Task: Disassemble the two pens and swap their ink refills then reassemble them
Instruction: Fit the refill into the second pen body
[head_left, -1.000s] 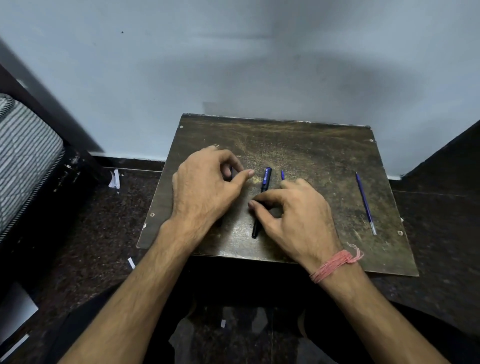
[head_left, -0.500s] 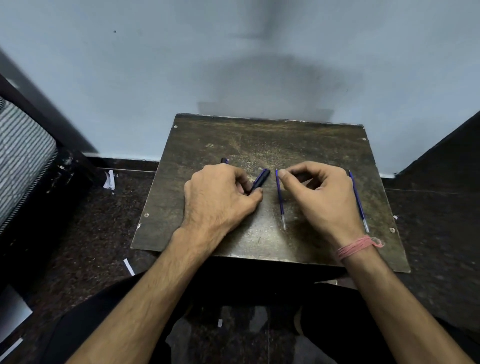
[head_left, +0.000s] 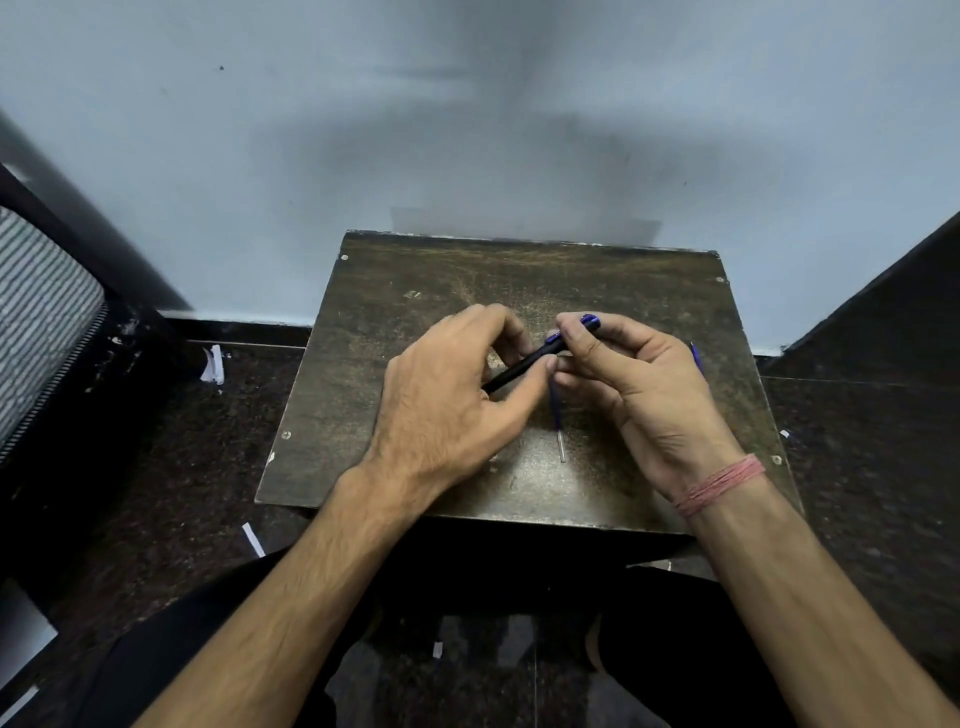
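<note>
1. Pale blue-grey wall and dark speckled floor frame the single head view; a worn dark-brown square board (head_left: 395, 332) serves as the work surface, with scraps of white paper lying on the floor to its left.

2. A black pen barrel with a blue clip end (head_left: 524, 361) is now held off the board, slanting from lower left to upper right. Half a second ago it was pinned flat on the board under the left hand alone.

3. The left hand (head_left: 447, 400) is closed around the lower, black end of the barrel, thumb and fingertips pinching it. The right hand (head_left: 639, 384) is closed on the upper, blue end, which shows between its fingertips; before, this hand was resting empty-looking beside a refill.

4. A thin blue ink refill with a clear tip (head_left: 559, 431) lies on the board just below the two hands, apart from both. A second blue refill (head_left: 697, 358) is mostly hidden behind the right hand; only a short length shows at its far edge.

5. The second pen body cannot be seen; it is possibly hidden under a hand.

6. With both refills out and lying loose, disassembly is judged to be done. The lifted barrel suggests that reassembly is beginning, with one of the refills to be threaded in next. Which refill belongs to which pen cannot be told.
</note>
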